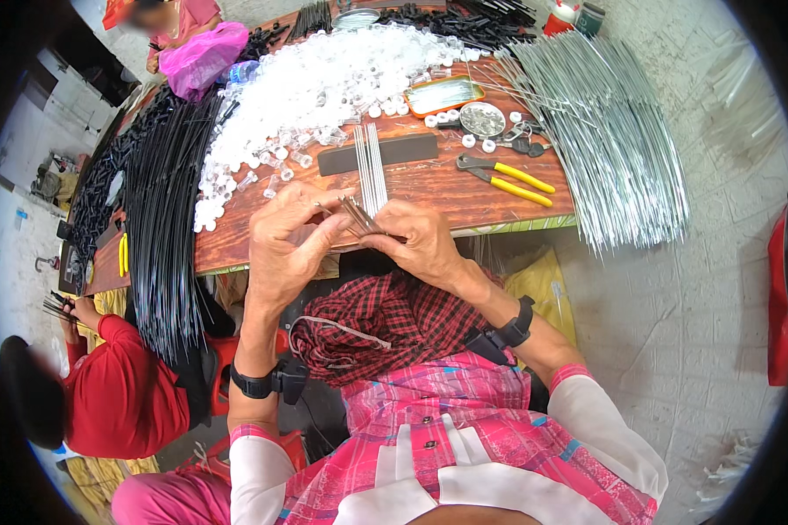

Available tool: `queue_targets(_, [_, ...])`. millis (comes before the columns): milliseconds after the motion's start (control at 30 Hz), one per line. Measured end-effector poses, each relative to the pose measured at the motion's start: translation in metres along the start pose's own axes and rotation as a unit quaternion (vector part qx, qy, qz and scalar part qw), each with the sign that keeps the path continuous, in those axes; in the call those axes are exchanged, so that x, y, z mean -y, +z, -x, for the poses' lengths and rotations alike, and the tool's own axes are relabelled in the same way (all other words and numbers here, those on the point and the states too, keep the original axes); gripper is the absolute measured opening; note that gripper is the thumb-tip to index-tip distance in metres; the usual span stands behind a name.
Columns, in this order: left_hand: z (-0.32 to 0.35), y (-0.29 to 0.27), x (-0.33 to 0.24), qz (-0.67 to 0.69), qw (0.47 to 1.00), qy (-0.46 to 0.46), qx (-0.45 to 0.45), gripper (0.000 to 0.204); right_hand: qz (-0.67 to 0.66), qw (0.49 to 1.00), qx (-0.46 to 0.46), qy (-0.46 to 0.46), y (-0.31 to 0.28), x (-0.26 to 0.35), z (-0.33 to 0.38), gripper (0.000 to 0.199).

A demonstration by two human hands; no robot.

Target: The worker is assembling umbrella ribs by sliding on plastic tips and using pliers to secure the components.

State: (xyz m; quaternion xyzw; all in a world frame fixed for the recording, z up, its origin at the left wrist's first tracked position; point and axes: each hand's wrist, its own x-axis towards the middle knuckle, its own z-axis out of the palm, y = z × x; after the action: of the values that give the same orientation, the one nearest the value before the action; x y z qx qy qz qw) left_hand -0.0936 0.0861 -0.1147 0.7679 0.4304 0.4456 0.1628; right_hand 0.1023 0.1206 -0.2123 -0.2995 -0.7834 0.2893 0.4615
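My two hands come together just over the near edge of the wooden table (451, 197): my right hand (420, 241) is clamped on a small bundle of thin brownish rods (359, 214), and my left hand (291, 234) has its curled fingers at the bundle's other end, though I cannot tell whether they grip it. Bare wood runs along the front edge to either side of me, and a clear patch lies between my right hand and the pliers (525, 178). Beyond my fingers the room closes in: the heap of clear and white plastic caps (298, 96) fills the middle, the black rods (171, 219) hang over the front edge on my left, and the long silver rods (600, 140) reach past the edge on my right. Counting up, I have one dark bar (403, 150) with a handful of short silver rods (370, 166) lying across it, one orange-rimmed tray (451, 108), one round metal dish (484, 138) and one pair of yellow-handled pliers near me; the caps and long rods are too many to number. Two co-workers sit at the table, one in red (127, 394), one in pink (197, 16).
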Motion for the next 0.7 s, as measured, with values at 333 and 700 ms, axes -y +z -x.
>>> queue_targets(333, [-0.003,0.0,-0.004,0.06,0.997,-0.04,0.026,0.023,-0.027,1.0,0.015,0.002,0.001,0.001,-0.005,0.02])
queue_targets(700, [-0.001,0.006,-0.011,0.073,0.994,-0.085,-0.019,0.012,-0.138,0.988,0.048,0.041,0.004,-0.009,-0.006,0.021])
